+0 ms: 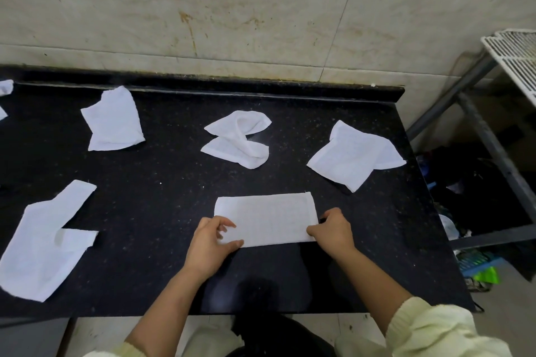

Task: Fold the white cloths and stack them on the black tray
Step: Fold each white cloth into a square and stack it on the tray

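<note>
A white cloth (268, 219) lies folded into a flat rectangle on the black counter (162, 182), near its front edge. My left hand (210, 243) pinches the cloth's near left corner between thumb and fingers. My right hand (333, 230) grips the near right corner with curled fingers. Several other white cloths lie loose and unfolded: one crumpled at the middle (237, 142), one at the right (355, 152), one at the back left (114, 120) and a large one at the front left (45, 243). No black tray is in view.
A tiled wall (232, 9) rises behind the counter. Bits of white cloth (5, 87) show at the far left edge. To the right stands a metal rack (493, 148) with a white grid shelf (516, 52), and clutter on the floor beneath it.
</note>
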Demonstrator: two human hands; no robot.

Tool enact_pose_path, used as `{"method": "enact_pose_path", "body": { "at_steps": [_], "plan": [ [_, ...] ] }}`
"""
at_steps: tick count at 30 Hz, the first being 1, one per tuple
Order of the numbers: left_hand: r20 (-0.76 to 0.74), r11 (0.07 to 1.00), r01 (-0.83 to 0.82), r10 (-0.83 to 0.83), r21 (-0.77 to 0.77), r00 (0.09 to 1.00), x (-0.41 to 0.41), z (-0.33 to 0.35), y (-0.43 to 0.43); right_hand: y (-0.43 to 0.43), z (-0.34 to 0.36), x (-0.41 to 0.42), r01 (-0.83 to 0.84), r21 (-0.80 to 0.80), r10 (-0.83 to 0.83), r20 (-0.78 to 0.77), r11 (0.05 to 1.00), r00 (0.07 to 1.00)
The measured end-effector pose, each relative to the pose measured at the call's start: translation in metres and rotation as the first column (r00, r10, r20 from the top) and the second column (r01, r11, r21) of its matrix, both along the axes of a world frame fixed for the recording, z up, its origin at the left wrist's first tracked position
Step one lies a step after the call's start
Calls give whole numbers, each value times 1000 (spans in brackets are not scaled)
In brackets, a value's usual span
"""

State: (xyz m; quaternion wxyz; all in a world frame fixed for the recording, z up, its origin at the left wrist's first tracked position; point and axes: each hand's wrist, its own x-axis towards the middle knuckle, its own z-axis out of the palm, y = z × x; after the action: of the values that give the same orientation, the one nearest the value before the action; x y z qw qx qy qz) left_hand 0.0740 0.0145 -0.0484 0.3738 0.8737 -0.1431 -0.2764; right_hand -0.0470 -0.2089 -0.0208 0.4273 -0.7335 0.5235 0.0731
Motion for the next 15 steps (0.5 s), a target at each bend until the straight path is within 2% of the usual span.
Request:
{"method": "enact_pose_path", "body": {
  "at_steps": [3,7,10,15],
  "plan": [
    [-11,1000,22,-22,9,1000,2,1,0,-3,-1,7,29,72,-29,-9,997,1000],
    [-25,1000,-12,12,1,1000,14,5,3,-5,2,13,141,195,-161,87,971,983],
    [65,995,-89,87,35,994,21,4,8,-7,2,14,148,166,-170,127,975,977],
    [43,997,-75,74,35,996,25,2,10,-3,7,16,101,92,-118,201,991,972]
  ]
}}
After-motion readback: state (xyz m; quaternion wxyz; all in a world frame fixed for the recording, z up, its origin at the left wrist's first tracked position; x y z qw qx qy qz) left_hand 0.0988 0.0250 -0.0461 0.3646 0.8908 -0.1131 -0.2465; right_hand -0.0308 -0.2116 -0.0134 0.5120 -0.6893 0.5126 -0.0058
